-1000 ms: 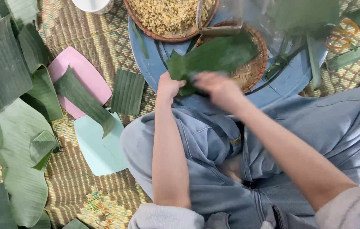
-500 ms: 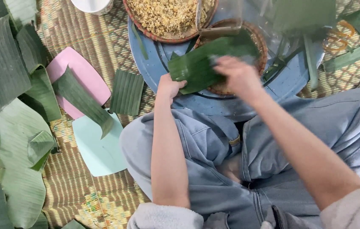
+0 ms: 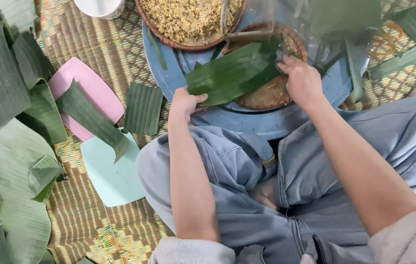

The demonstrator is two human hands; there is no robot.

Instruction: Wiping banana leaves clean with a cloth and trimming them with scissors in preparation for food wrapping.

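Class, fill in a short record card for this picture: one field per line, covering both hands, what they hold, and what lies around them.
Left hand: grips the near end of the banana leaf strip
Right hand: grip on the strip's far end
Under the strip: small woven basket on a blue round tray
Behind: basket of yellowish filling
On the mat: pink board, pale green board, loose leaves
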